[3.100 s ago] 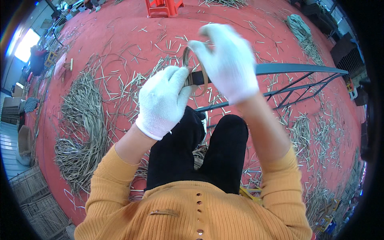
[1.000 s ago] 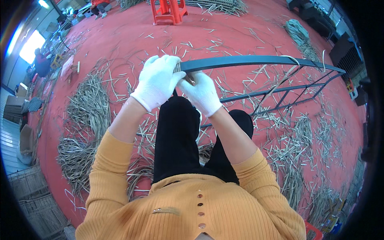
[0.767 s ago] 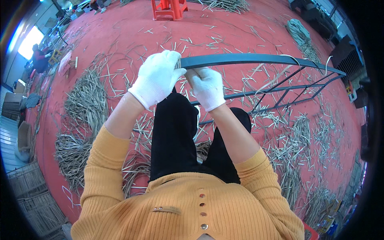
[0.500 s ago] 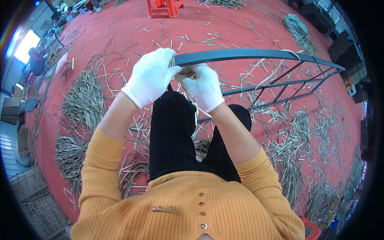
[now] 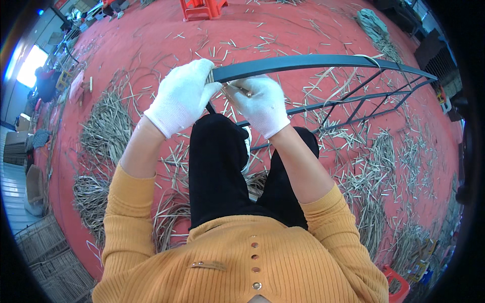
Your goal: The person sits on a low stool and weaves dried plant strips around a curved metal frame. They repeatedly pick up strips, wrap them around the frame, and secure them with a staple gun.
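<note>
A dark metal frame (image 5: 298,64) stretches from above my knees toward the right, its curved top bar uppermost. Around the bar's left end, a band of pale plant strips (image 5: 210,77) is wrapped. My left hand (image 5: 182,98), in a white knit glove, is closed round that end. Just to its right and below the bar, my gloved right hand (image 5: 261,105) is pinched together, with what looks like a tan plant strip at its fingertips, partly hidden. A loose pale strip (image 5: 371,59) loops over the bar farther right.
Bundles of dried plant strips (image 5: 107,132) lie at the left, and scattered cut pieces (image 5: 371,166) cover the red floor (image 5: 151,38). A red plastic stool (image 5: 203,9) stands at the far side. Green cloth (image 5: 373,26) lies far right; woven panels (image 5: 50,252) are at lower left.
Both hands and the bar's left end have shifted slightly left. My right hand has turned and drawn a little away from the left one, fingers still pinched.
</note>
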Demonstrator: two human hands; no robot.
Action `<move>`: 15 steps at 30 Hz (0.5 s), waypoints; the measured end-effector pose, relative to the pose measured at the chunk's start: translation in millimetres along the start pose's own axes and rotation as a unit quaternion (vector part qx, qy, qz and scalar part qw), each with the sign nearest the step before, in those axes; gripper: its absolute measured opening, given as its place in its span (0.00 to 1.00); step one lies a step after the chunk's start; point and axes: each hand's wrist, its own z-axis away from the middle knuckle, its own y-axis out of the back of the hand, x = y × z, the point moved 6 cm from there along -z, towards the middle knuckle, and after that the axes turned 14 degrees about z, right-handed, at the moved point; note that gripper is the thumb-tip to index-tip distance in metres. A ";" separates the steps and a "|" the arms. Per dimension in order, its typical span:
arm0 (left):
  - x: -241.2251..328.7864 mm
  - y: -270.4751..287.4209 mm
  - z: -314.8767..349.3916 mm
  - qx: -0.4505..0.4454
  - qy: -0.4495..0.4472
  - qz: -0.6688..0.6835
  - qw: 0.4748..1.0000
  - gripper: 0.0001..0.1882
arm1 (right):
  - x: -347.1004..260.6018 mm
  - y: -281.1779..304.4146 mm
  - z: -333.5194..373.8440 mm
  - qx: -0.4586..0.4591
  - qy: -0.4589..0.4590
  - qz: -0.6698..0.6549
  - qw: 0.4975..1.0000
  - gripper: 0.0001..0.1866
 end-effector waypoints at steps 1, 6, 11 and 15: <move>0.9 0.3 0.4 0.007 -0.009 -0.003 1.000 0.12 | -2.9 5.6 0.8 0.040 0.038 0.080 0.995 0.11; 0.0 -2.1 0.3 0.012 -0.015 0.020 1.000 0.12 | 5.1 -4.3 0.8 -0.014 -0.020 -0.048 0.999 0.10; -2.0 -0.7 0.2 -0.002 0.004 0.032 0.999 0.12 | 4.6 -9.3 3.0 0.014 -0.105 -0.100 0.989 0.11; -2.0 -1.3 1.3 0.002 0.002 0.040 0.999 0.12 | 16.6 -36.2 15.8 -0.161 -0.253 -0.418 0.857 0.14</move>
